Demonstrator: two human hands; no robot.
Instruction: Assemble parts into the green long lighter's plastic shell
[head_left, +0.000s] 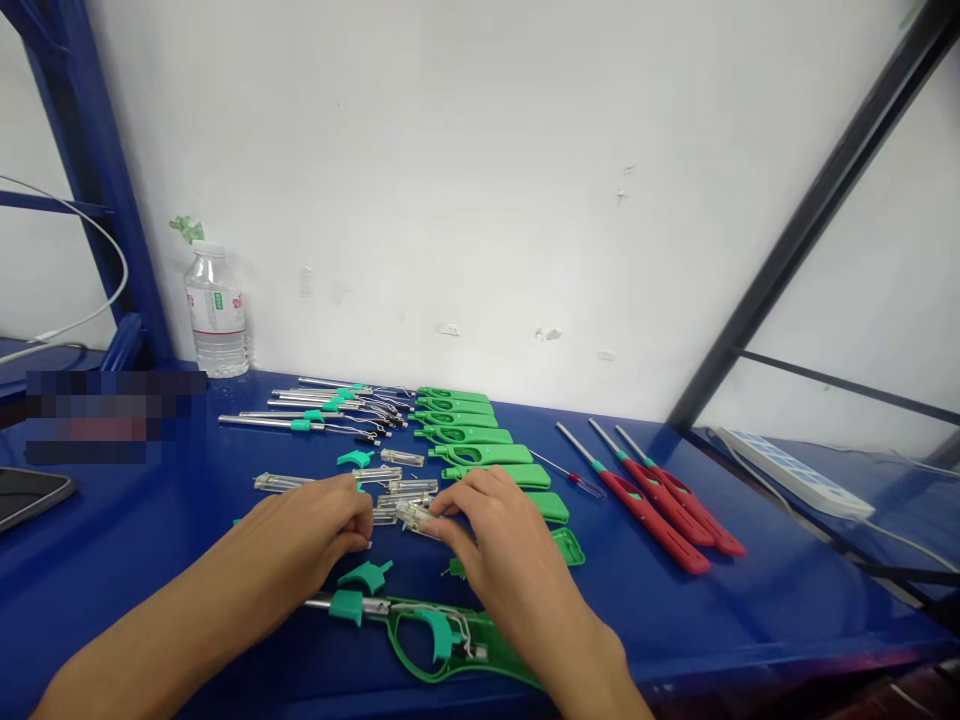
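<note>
My right hand [495, 530] pinches a clear plastic fuel tank [415, 517] between thumb and fingers, above several similar tanks [409, 487]. Just to the left, my left hand [330, 520] has its fingers closed together; a tiny pale tip shows under the thumb, too small to name. Below the hands lies an opened green lighter shell [409, 650] holding a metal tube, wires and a teal trigger [441, 632]. A loose teal trigger [366, 575] rests just above it, and another teal trigger [355, 458] lies behind the left hand.
Metal lighter tubes with wires [330, 405] lie at the back left beside a column of green shells [480, 455]. Rightward are a screwdriver [585, 484], red lighters [660, 510] and a power strip [795, 475]. A water bottle [217, 315] and a phone [30, 497] are left.
</note>
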